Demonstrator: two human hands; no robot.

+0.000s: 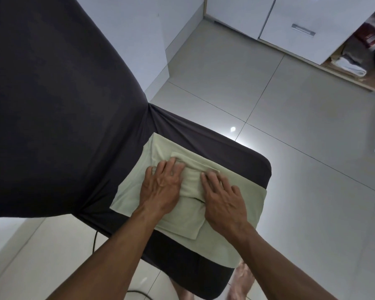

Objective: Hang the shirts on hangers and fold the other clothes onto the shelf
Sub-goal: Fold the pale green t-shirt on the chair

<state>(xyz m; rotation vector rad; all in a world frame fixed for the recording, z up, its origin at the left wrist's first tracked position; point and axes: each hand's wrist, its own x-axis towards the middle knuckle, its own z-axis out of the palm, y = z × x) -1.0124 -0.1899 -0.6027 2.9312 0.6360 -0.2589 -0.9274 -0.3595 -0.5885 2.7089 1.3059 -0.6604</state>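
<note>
- We are in the folding step: our left hand [160, 187] lies flat on the left half of the pale green garment [243, 191], fingers straight and spread, pressing the cloth, clasping nothing.
- The garment sits partly folded on the dark-covered chair seat [236, 152], just in front of the chair's backrest, one corner hanging past the seat's right edge.
- Our right hand [223, 198] presses the garment's right half the same way, palm down, fingers released and straight, no grip closed.
- To the far right of the chair, the open shelf [353, 70] holds stacked folded clothes.
- Next, we judge, comes one more fold, then a two-handed lift towards that shelf.
</note>
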